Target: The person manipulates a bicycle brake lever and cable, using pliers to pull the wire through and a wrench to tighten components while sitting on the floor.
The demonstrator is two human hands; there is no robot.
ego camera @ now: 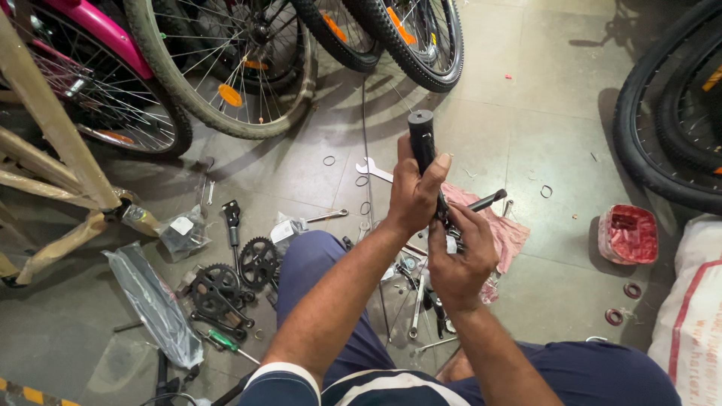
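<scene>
Both forearms rise from my knee, left hand [412,197] clenched around the black handlebar grip [423,143] above the pink rag [505,233], right hand [460,259] closed below it on the stem; assembly looks unfinished, chainrings [226,282] lying loose left of the rag

The left hand [412,197] grips a black handlebar grip [423,143] upright. The right hand [460,259] clasps the fitting below it, above a pink rag [505,229].

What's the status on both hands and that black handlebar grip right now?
Left hand clamped round black cylindrical rubber handlebar grip, upright. Right hand gripping lower fittings. Pink rag, chainrings scattered below.
</scene>
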